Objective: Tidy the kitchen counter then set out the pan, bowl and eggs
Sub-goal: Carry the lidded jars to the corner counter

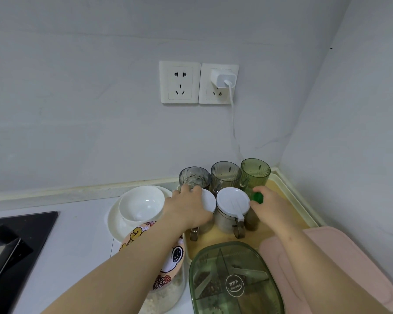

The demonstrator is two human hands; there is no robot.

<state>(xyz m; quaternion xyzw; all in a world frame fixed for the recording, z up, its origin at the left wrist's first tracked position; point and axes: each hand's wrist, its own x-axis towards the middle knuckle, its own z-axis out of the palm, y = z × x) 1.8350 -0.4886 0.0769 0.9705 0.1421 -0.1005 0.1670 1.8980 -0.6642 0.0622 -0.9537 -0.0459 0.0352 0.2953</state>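
A white bowl sits in a white plate at the back of the counter, left of a cream tray. My left hand rests over the white lid of a seasoning jar on the tray. My right hand grips the green cap of a dark bottle just right of a second white-lidded jar. No pan or eggs are visible.
Three ribbed tumblers stand at the tray's back. A green divided spice box, a patterned-lid jar and a pink board lie near me. A black hob is at left. Wall sockets with a charger hang above.
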